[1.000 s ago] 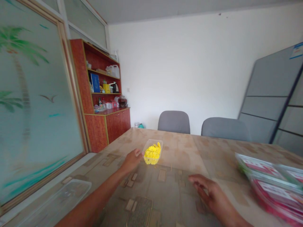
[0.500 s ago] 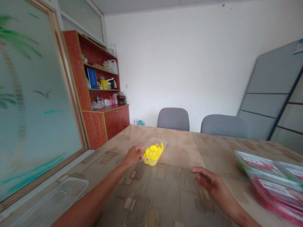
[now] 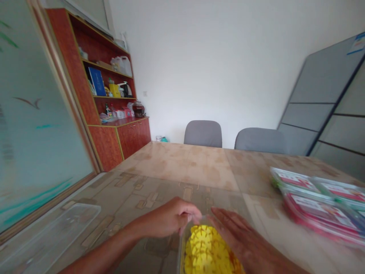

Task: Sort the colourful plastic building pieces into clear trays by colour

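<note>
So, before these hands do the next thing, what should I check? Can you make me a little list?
1. Left hand at the clear plastic tub: ok, fingers at its rim.
2. Right hand on the tub: cannot tell, it is spread over the far side.
3. Yellow pieces inside the tub: ok.
4. Clear plastic tray by the window, away from the hands: ok.
5. Red-and-white packs on the right, away from the hands: ok.

Tabletop (image 3: 256, 203) lies open between the right hand (image 3: 242, 239) and the red-labelled packs (image 3: 316, 205), with a clear plastic tray (image 3: 54, 236) beyond the left hand (image 3: 168, 219).
</note>
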Available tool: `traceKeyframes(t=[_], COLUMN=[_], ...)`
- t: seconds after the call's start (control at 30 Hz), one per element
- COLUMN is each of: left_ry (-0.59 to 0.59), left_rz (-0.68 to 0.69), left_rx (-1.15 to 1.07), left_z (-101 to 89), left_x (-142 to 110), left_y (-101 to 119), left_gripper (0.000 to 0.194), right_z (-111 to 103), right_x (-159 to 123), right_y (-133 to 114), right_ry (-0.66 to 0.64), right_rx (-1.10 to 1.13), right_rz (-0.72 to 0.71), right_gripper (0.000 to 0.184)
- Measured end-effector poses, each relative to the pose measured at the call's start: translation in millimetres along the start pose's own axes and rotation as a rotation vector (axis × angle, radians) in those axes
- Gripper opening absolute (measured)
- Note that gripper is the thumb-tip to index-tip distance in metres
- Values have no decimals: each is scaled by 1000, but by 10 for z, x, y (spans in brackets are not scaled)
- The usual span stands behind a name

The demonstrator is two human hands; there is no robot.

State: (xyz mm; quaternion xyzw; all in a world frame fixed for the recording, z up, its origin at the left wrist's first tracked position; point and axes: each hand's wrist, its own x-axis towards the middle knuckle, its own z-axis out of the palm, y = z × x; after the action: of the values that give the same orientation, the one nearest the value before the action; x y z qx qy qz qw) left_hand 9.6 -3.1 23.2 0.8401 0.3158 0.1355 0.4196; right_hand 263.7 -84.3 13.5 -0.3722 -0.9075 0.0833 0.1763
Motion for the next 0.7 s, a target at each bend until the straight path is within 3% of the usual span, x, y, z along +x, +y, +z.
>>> traceKeyframes(t=[0.13, 0.27, 0.33, 0.4, 0.5, 0.7], left_ry=[175, 45, 2, -4, 21, -1], left_rz=[10, 45, 55, 85, 136, 112], left_rx=[397, 574, 626, 629, 570, 443], left_z=[147, 344, 438, 510, 556, 403], left_x=[-156, -244, -222, -184, -179, -470], left_y=[265, 420, 413, 382, 378, 525], left_gripper=[30, 75, 66, 53, 47, 59], right_z=[317, 634, 689, 694, 685, 632], right_x=[-165, -159, -151, -186, -318, -506], right_y=[246, 430, 429, 404, 399, 447], right_ry=[87, 188, 203, 203, 165, 95], right_rx=[-97, -169, -145, -104, -58, -4], right_rz=[-19, 5, 22, 24, 17, -27], right_gripper=[81, 88, 85, 82, 81, 70])
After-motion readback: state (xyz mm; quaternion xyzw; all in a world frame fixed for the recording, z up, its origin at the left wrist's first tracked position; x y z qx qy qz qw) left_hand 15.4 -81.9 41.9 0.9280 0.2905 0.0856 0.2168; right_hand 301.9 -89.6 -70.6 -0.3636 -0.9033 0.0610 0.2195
